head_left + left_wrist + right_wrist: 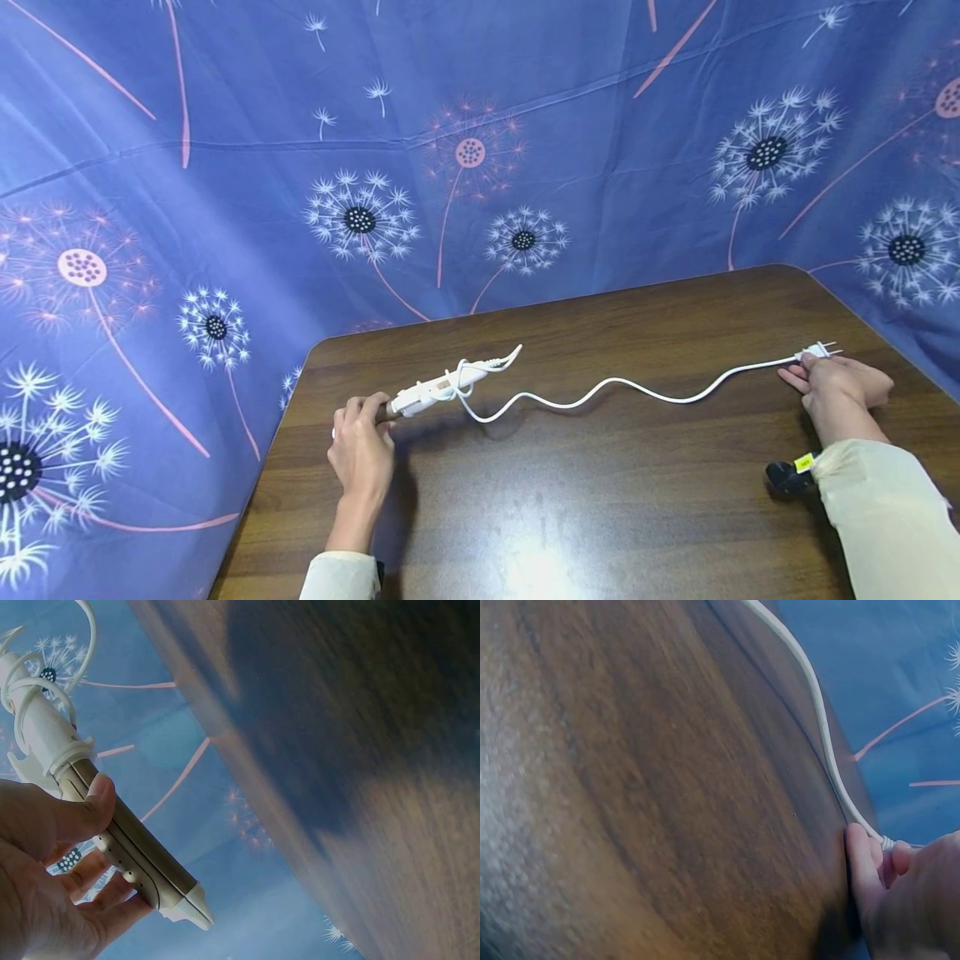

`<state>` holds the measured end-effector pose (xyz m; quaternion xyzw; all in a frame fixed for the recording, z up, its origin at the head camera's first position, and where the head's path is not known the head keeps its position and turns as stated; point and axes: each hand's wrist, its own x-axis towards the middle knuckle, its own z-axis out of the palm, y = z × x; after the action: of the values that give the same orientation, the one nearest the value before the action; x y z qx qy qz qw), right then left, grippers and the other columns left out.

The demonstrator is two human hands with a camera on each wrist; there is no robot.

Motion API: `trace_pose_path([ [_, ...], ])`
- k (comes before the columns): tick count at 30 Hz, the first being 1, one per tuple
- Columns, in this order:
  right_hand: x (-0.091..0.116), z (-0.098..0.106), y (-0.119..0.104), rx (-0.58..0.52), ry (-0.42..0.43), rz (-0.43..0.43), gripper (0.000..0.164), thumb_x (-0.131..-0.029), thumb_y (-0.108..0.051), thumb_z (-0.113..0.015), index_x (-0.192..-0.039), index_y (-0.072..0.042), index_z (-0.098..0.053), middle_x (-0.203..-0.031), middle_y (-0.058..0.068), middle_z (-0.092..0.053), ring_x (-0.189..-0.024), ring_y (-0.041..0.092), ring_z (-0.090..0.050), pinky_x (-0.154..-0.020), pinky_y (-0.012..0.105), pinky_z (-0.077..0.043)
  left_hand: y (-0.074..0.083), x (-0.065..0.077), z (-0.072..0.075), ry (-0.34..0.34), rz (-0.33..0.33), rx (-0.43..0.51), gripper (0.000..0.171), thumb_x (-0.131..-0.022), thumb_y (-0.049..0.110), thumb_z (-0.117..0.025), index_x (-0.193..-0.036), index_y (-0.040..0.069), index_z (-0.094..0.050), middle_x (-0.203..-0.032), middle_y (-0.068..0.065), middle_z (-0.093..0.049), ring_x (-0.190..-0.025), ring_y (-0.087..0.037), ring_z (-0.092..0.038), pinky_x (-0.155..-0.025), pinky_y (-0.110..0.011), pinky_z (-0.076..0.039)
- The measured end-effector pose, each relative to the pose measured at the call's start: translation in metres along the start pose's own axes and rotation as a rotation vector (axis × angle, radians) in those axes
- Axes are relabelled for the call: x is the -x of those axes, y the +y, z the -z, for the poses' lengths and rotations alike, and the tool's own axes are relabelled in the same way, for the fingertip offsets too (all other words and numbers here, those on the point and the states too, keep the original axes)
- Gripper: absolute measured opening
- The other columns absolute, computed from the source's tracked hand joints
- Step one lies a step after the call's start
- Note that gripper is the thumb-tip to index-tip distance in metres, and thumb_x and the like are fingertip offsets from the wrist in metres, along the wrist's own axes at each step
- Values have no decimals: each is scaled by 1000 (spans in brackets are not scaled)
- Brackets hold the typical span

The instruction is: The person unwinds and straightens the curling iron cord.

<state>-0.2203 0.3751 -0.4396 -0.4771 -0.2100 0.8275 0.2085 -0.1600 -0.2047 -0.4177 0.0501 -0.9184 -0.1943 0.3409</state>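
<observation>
On the left, my left hand (362, 447) grips a curling iron (429, 393) by its brown barrel, thumb on one side and fingers on the other. Its white handle slants up to the right, with loops of cord wrapped round it. In the left wrist view the barrel (139, 832) ends in a white tip (193, 909). A white power cord (570, 406) runs in waves from the handle across to the right. There my right hand (840, 390) pinches the cord's two-pronged plug (816, 351), prongs pointing right. The right wrist view shows the cord (821, 720) leading to those fingers.
Beneath both hands is a brown wood-grain table (600, 483) with rounded back corners. A blue cloth (622, 192) with dandelion prints hangs behind and beside it. A black strap piece with a yellow tag (804, 463) sits by the right sleeve.
</observation>
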Motion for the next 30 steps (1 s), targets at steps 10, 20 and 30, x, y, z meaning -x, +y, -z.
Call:
trace_pose_path([
  [10,0,2,-4,103,-19,2,25,-88,13,-50,-86,-9,-61,-53,8,-62,-42,22,-62,-40,43,-51,2,-2,0,-15,10,1,41,-66,-3,-81,-100,18,-71,-101,-4,-65,-98,-31,-58,-56,-58,-47],
  [20,7,7,0,223,-104,74,27,-77,22,-57,-64,-2,-59,-50,9,-60,-43,20,-63,-42,38,-52,2,1,-1,-14,-2,-15,39,-66,-1,-81,-98,20,-72,-100,-4,-66,-97,-31,-59,-55,-57,-47],
  [30,24,4,5,311,-238,177,31,-86,7,-59,-106,-10,-43,-56,4,-60,-44,19,-62,-42,38,-52,2,0,0,8,-22,-2,41,-65,-2,-82,-99,20,-72,-100,-5,-66,-95,-31,-59,-51,-56,-46],
])
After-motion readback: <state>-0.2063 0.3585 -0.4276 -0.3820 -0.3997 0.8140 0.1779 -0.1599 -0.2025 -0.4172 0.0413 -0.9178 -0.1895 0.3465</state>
